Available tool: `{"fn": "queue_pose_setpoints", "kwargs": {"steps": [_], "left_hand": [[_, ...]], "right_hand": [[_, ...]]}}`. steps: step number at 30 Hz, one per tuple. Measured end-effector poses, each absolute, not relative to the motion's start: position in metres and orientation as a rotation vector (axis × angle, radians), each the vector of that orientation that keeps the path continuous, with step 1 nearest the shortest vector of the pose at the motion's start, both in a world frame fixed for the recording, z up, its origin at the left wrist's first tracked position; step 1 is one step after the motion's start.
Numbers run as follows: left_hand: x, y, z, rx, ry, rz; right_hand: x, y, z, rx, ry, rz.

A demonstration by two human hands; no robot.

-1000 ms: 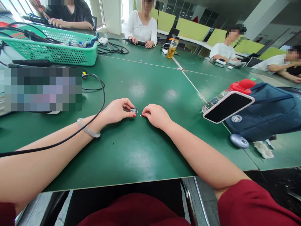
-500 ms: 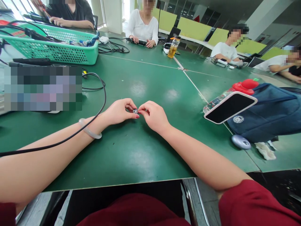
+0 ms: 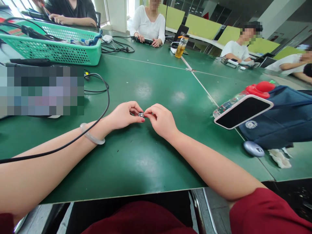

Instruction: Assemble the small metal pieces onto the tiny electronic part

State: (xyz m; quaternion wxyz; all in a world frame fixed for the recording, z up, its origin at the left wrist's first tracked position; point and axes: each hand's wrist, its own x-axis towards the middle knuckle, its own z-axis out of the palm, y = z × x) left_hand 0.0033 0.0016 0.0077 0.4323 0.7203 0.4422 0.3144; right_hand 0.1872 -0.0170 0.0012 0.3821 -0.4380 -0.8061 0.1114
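Observation:
Just above the green table [image 3: 136, 169], my two hands meet over a small silvery and dark object [image 3: 141, 114], too small to name. My left hand [image 3: 125, 114] pinches it from the left between thumb and fingers. From the right, my right hand [image 3: 162, 120] is closed, with its thumb and fingertips at the object's right end. Fingers cover part of the object. A pale bracelet [image 3: 91, 135] circles my left wrist, and a black cable [image 3: 73, 140] passes over that forearm.
At left stand a green basket [image 3: 94, 57] of cables and a blurred-out item [image 3: 44, 91]. On the right are a propped phone [image 3: 243, 112], a dark blue bag [image 3: 290, 113], a mouse [image 3: 253, 148] and crumpled tissue [image 3: 280, 158]. A bottle [image 3: 181, 47] stands farther back; several people sit around.
The whole view has shifted slightly. Both hands keep nearly the same grip on the small object, with only slight finger movement.

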Motion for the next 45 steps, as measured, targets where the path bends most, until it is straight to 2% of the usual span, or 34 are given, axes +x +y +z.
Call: {"fn": "queue_pose_setpoints", "kwargs": {"steps": [25, 36, 40, 45], "left_hand": [[0.003, 0.002, 0.014, 1.599, 1.127, 0.761], [0.007, -0.002, 0.019, 1.285, 1.029, 0.672], [0.004, 0.001, 0.018, 1.378, 1.086, 0.651], [-0.01, 0.012, 0.011, 1.789, 1.369, 0.662]], "right_hand": [[0.194, -0.012, -0.001, -1.184, -2.072, 0.444], [0.187, -0.005, -0.002, -1.156, -2.332, 0.113], [0.186, -0.002, -0.005, -1.142, -2.317, 0.136], [0.192, 0.004, -0.006, -1.172, -2.29, 0.31]]}}
